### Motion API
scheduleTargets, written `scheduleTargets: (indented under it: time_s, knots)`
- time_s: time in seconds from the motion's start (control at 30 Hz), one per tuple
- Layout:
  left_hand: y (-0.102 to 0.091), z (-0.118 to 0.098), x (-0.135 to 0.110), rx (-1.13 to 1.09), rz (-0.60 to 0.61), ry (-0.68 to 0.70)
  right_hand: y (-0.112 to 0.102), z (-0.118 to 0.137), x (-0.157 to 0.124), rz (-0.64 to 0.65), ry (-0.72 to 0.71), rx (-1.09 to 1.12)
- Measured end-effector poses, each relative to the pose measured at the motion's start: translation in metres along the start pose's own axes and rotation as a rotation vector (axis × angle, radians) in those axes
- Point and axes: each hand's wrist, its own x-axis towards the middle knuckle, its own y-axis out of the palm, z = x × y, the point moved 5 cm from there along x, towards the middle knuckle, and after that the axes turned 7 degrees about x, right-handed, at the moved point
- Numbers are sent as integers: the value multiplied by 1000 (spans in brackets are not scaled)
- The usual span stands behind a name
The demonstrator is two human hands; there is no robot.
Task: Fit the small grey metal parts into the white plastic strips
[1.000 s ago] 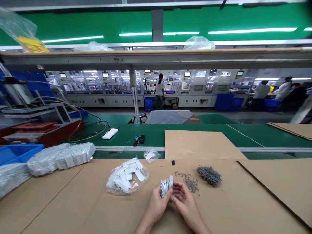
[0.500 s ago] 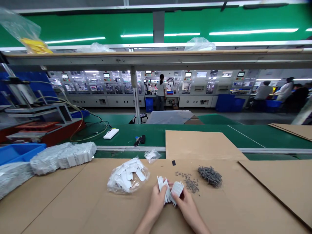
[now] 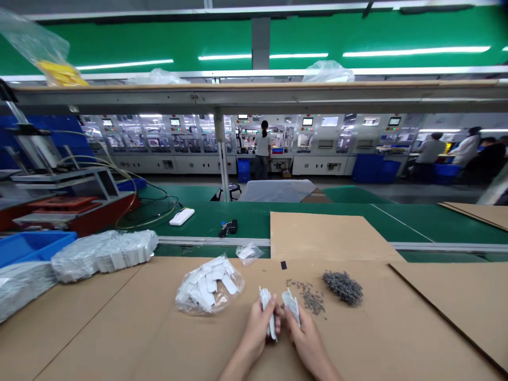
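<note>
My left hand (image 3: pixel 257 324) is closed round a small stack of white plastic pieces (image 3: pixel 266 301), which stand on edge with narrow prongs at the top. Close beside it, my right hand (image 3: pixel 305 332) grips more white plastic pieces (image 3: pixel 291 304), tilted, with the thumb across their face. A gap separates the two stacks. Just beyond my right hand lie scattered small grey parts (image 3: pixel 311 297), and a heap of the same grey parts (image 3: pixel 343 287) is to their right. To the left, an open clear bag (image 3: pixel 210 286) holds flat white pieces.
Cardboard (image 3: pixel 159 328) covers the bench. Wrapped white stacks (image 3: pixel 105 254) and a blue bin (image 3: pixel 35 246) stand at left, near a press (image 3: pixel 59 185). A small bag (image 3: pixel 249 254), a black piece (image 3: pixel 283 265) and a white block (image 3: pixel 182 217) lie farther back. People work in the distance.
My hands have moved slightly apart, opening a gap between the white pieces. The pieces in both hands have turned more edge-on to me.
</note>
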Motion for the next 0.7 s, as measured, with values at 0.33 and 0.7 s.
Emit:
scheduleTargets:
  time_s: [0.33,0.7]
  knots:
    - [16,10,-15,-337,363,-315,4,9,-3,232,-193,-156]
    - [16,16,-18,-287,448,-476,18,27,-11,451,-377,-497]
